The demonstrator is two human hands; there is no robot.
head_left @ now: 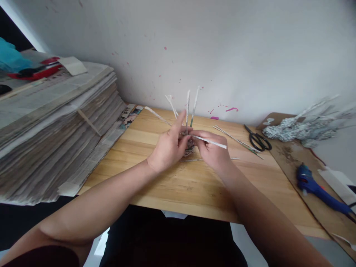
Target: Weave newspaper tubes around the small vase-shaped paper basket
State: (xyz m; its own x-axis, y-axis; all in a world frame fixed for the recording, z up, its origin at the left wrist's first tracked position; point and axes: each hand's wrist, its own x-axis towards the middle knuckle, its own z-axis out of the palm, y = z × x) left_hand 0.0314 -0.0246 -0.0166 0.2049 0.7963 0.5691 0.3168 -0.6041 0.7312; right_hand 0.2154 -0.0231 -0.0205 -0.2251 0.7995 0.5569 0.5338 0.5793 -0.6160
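Working at a small, round grey-and-white piece woven from rolled newspaper (189, 150), near the middle of the pale wooden worktop (178, 193), between its far and near edges. Steadying it with the left hand (166, 150), pressing with the thumb and raising the index finger. Pinching at its rim with the right hand (215, 149); cannot tell whether on the rim itself or on the root of the thin white paper rod (213, 142) slanting out over that hand.

Seems partway along: apparently done in the low woven body, mostly hidden by the fingers. Apparently left to work: several slim white upright rods (187, 107), not yet woven in, splaying toward the far edge. Also lying unused: a few loose thin paper rods (236, 140) toward the far right corner, beside black-handled metal scissors (260, 141). At the right edge, on a brown cardboard sheet (282, 157), resting in a heap: a blurred grey-and-white woven paper bundle (294, 129), perhaps similar work; too unclear to tell.
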